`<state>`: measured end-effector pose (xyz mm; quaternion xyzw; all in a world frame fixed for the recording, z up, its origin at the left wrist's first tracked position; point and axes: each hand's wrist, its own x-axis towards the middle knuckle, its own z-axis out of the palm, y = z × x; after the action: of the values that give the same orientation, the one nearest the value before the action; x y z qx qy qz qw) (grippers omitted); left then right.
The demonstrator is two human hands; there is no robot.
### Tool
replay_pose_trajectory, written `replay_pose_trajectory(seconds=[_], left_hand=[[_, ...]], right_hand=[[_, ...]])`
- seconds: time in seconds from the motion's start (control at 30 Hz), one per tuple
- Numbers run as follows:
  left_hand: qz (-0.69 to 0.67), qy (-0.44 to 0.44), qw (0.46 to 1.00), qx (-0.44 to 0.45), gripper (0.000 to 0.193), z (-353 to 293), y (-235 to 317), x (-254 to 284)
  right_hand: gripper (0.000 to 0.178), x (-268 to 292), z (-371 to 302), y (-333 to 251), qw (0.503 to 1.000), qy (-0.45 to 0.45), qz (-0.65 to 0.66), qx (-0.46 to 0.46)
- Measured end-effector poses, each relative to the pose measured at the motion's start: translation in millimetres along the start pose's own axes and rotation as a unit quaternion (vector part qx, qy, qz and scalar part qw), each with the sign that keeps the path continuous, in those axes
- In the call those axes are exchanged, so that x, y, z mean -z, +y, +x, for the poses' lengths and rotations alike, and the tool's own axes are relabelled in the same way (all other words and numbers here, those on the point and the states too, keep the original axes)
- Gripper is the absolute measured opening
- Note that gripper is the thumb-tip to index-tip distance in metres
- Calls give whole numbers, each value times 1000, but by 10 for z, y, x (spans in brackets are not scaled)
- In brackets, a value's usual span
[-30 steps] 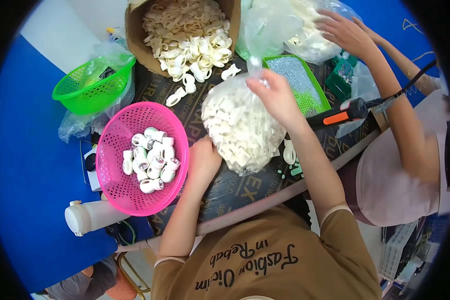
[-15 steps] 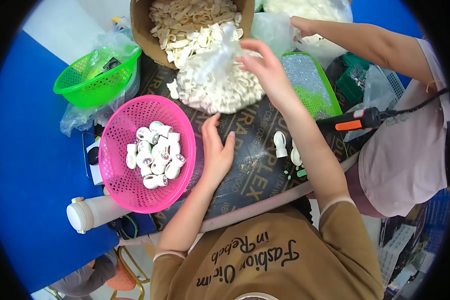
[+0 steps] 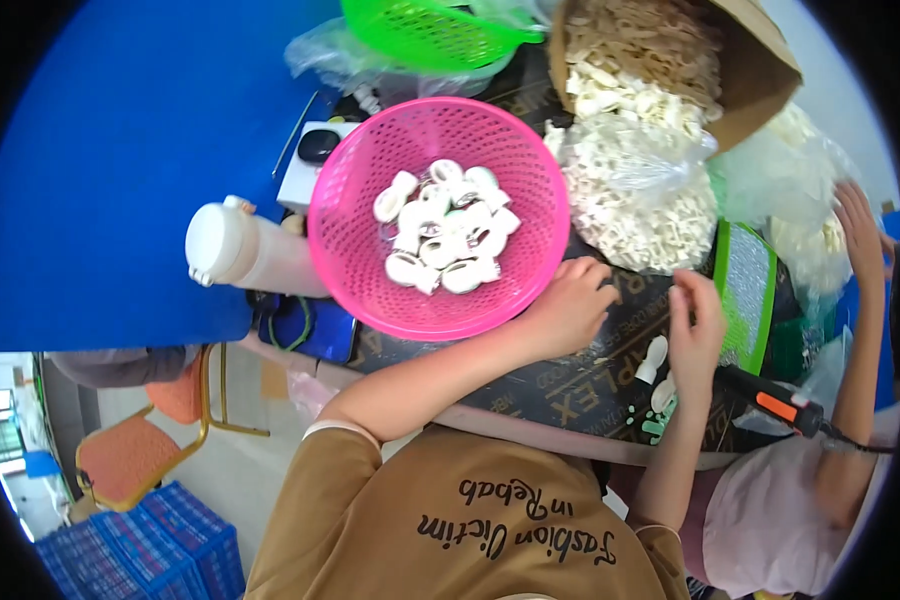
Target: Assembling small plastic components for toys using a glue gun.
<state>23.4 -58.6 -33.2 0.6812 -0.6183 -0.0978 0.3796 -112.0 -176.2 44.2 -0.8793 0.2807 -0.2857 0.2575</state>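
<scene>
1. My left hand (image 3: 573, 308): fingers loosely curled, apart, beside pink basket (image 3: 342, 215), centre frame; its walls presumably corral white fittings (image 3: 445, 240).
2. My right hand (image 3: 697, 325), right of centre: fingers bent; whether pinching, cannot tell.
3. Clear bag (image 3: 642, 205), upper right: gathered plastic likely prevents spills.

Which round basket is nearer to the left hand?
The pink basket, with the left hand beside its rim; the green basket stands farther off, at the top edge.

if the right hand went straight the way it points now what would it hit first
Probably the clear bag of white parts, just ahead of the right hand; depth is unclear, so they may already touch.
</scene>
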Motion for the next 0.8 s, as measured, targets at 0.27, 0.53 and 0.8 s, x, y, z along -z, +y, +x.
replay_pose_trajectory(seconds=[0.27, 0.53, 0.8], left_hand=[[-7, -5, 1000, -2, 20, 18, -49, 53], [-24, -6, 1000, 2, 23, 54, -47, 65], [65, -25, 997, 38, 20, 76, 92, 182]], right_hand=[[26, -96, 679, -2, 998, 23, -65, 12], [21, -140, 804, 103, 993, 44, -94, 63], [32, -257, 925, 209, 995, 66, -64, 38]])
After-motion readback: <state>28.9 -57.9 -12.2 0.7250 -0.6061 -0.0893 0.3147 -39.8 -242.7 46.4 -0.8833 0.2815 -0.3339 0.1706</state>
